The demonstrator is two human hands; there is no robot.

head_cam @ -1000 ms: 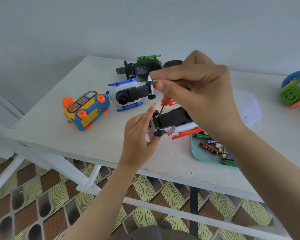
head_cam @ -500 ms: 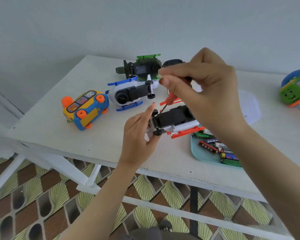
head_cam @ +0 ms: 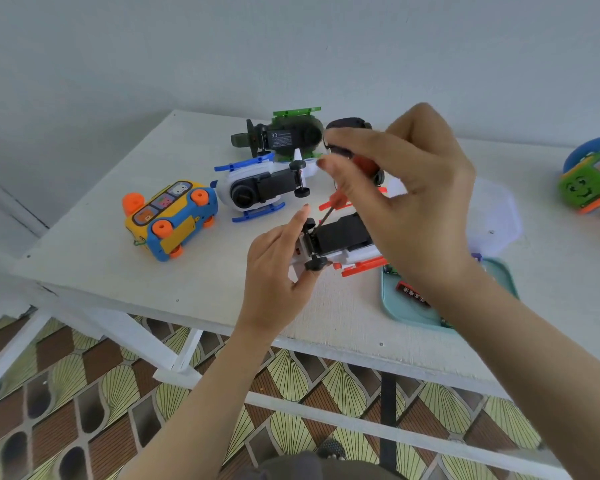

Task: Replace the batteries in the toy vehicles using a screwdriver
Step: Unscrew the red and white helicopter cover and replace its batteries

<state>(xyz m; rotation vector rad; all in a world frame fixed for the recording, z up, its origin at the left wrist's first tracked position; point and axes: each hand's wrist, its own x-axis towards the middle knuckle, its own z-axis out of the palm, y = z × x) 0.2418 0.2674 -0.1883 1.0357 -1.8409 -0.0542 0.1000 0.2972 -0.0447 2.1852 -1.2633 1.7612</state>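
Right hand (head_cam: 413, 202) fingers pinch the screwdriver (head_cam: 336, 202), tip at the upturned helicopter (head_cam: 340, 233) near the counter's (head_cam: 94, 251) front edge. Left hand (head_cam: 274, 271) fingers clamp its tail. Cover not yet off, I judge; batteries (head_cam: 413, 293) wait.

White "CE" mark on the black underside panel (head_cam: 280, 138) of the dark green toy vehicle (head_cam: 310, 140) at the back of the table. A few lines of fine print sit to the right of the mark, too small to read. Red battery (head_cam: 413, 293) in the teal tray (head_cam: 406, 313) has white characters along its side, blurred, can't be made out.
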